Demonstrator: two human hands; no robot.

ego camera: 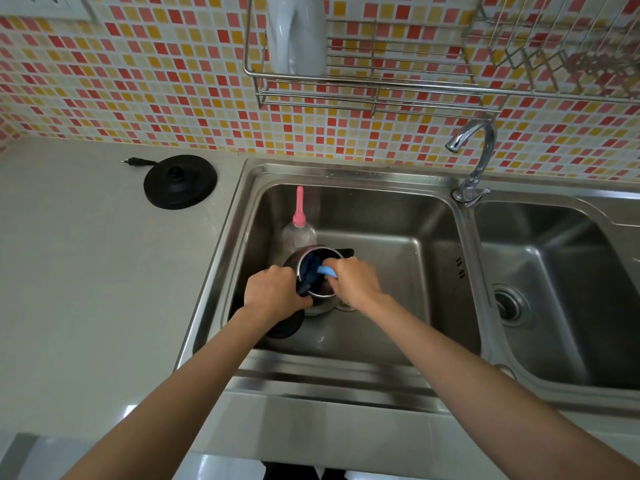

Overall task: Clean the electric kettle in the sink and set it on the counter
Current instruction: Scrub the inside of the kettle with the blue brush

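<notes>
Fingers (pixel 284 274) of left hand (pixel 273 294) curled round kettle (pixel 320 304) side, clamped on it. Right hand (pixel 355 279) fingers pinch blue cloth (pixel 325 270) at kettle mouth. I see kettle down in left basin of sink (pixel 398 209), bottle (pixel 298 235) with pink nozzle just behind. Black kettle base (pixel 180 181) on counter (pixel 86 271), well apart.

A bottle (pixel 298 233) stands just beside the kettle (pixel 322 304) at 11 o'clock, obstructing that side. The sink floor (pixel 398 268) lies open at 3 o'clock. The faucet (pixel 475 157) overhangs at 2 o'clock, well apart.
</notes>
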